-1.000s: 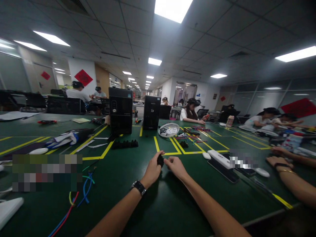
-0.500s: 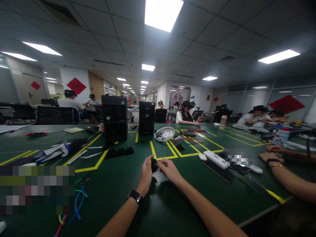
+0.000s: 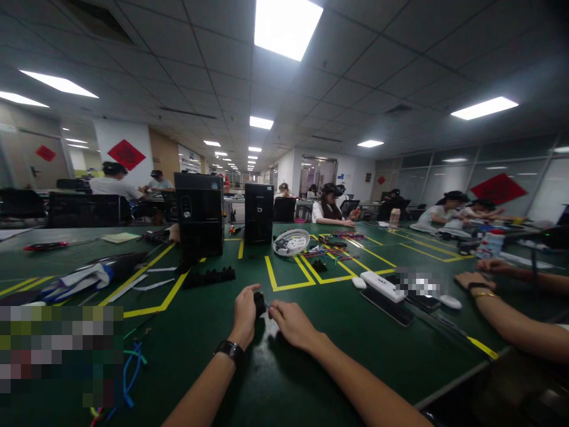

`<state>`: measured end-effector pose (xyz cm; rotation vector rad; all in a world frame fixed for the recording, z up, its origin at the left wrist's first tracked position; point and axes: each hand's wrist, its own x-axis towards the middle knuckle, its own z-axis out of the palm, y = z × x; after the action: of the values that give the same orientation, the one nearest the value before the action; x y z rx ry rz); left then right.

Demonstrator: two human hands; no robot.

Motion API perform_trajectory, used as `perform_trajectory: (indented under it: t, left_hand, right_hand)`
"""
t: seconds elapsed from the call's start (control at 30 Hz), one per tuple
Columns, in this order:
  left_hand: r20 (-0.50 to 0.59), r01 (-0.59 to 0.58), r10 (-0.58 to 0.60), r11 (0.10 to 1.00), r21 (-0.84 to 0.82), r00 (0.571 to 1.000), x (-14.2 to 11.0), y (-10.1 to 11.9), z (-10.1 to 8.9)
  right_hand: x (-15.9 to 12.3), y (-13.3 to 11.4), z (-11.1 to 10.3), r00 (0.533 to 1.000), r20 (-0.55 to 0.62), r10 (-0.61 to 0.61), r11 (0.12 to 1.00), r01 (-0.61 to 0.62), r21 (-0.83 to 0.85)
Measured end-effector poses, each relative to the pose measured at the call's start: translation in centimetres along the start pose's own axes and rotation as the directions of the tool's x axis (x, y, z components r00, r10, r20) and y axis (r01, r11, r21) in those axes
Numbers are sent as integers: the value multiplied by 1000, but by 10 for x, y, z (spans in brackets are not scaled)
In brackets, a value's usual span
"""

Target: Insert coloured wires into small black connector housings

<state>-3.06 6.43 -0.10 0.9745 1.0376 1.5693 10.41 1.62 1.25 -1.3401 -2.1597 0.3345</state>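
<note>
My left hand (image 3: 245, 315) is closed around a small black block (image 3: 259, 303), gripped between thumb and fingers above the green table. Just to its right, my right hand (image 3: 291, 322) is closed in a pinch, its fingertips close to the block. Something thin and bluish shows between those fingertips and the block; it is too small to name. On the table beyond my left hand lies a row of black, ridged pieces (image 3: 210, 277). A smaller black piece (image 3: 319, 266) rests farther right, near a tangle of coloured wires (image 3: 340, 255).
Two black computer towers (image 3: 200, 216) stand ahead. A white basket (image 3: 291, 243) sits right of them. Phones and a long white case (image 3: 382, 286) lie to the right, near another person's forearms (image 3: 498, 311). Gloves (image 3: 82, 281), a screwdriver (image 3: 47, 245) and loose wires (image 3: 131, 376) are on the left.
The view has swung slightly right. Both hands sit a little lower, and my right hand has drawn slightly back from the black block, showing a small gap with something thin in it.
</note>
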Motion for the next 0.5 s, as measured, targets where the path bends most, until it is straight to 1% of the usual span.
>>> perform_trajectory:
  t: [0.1, 0.17, 0.2, 0.27, 0.33, 0.37, 0.43, 0.5]
  left_hand:
    - [-28, 17, -18, 1000, -18, 999, 1, 0, 1]
    - [-34, 10, -10, 1000, 13, 999, 1, 1, -1]
    - [-30, -16, 17, 998, 56, 999, 1, 1, -2]
    - [11, -116, 116, 976, 183, 993, 1, 2, -5]
    - [72, -224, 212, 932, 285, 975, 0, 2, -6]
    - [96, -257, 239, 918, 302, 966, -1, 2, -6]
    - [105, -259, 239, 927, 270, 965, -3, 2, -3]
    - [69, -192, 182, 965, 177, 981, -4, 0, 1]
  right_hand:
    - [1, 1, 1, 1000, 17, -3, 1000, 3, 10]
    - [1, 1, 1, 1000, 7, -11, 1000, 11, 7]
    - [1, 1, -1, 1000, -4, -10, 1000, 10, -2]
    - [3, 1, -6, 999, -31, -13, 1000, 12, -23]
    - [4, 0, -14, 998, -58, -14, 999, 13, -31]
    - [5, 0, -18, 997, -72, -13, 1000, 11, -29]
    - [7, -2, -25, 994, -107, -3, 1000, 1, -23]
    - [6, -5, -25, 990, -138, -1, 999, -4, -35]
